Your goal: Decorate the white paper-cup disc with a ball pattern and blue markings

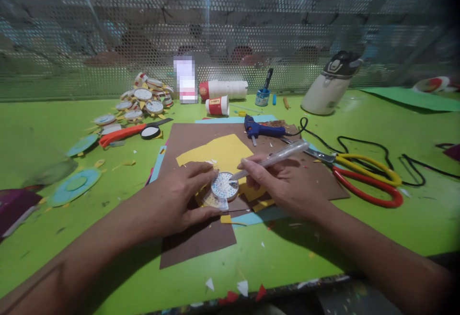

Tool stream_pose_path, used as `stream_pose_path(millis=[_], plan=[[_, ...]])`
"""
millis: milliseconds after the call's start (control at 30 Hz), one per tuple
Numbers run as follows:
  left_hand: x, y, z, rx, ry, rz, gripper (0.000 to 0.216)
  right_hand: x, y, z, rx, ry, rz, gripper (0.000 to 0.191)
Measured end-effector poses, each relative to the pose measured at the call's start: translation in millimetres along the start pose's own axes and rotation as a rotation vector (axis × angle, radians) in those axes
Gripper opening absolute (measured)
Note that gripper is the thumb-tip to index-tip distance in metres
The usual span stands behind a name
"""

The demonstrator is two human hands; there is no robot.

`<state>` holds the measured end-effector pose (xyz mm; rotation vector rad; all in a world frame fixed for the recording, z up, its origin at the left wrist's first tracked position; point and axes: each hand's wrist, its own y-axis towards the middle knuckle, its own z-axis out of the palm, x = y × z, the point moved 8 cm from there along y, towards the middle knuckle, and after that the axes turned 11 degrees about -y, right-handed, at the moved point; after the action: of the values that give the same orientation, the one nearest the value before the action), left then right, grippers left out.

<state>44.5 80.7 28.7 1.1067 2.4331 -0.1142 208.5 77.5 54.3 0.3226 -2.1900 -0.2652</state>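
Observation:
My left hand [181, 197] grips a small round patterned paper disc [224, 186] with a scrap of the same paper beneath it, fingers curled around its left edge. My right hand [283, 185] is closed on a clear-barrelled pen [275, 158], its tip touching the disc's top right. Both hands rest over a yellow paper piece [219, 151] lying on a brown sheet [196, 241].
Red-and-yellow scissors [362, 176] lie right of the brown sheet, a blue glue gun [260, 129] with black cord behind it. A pile of finished discs [145, 98], paper cups [218, 106], a glue pot [262, 96] and a white iron-like appliance [328, 87] stand along the mesh wall.

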Motion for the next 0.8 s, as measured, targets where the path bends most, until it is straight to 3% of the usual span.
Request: stream_pose_path(millis=[233,800], plan=[[1,-2,1,-0.009,-0.009,0.005,0.061,-1,-1,13,0.071,0.086,0.012,0.021],[-7,-1,-1,-0.005,0.000,0.024,0.056,-1,-1,21,0.071,0.114,-0.018,0.017]])
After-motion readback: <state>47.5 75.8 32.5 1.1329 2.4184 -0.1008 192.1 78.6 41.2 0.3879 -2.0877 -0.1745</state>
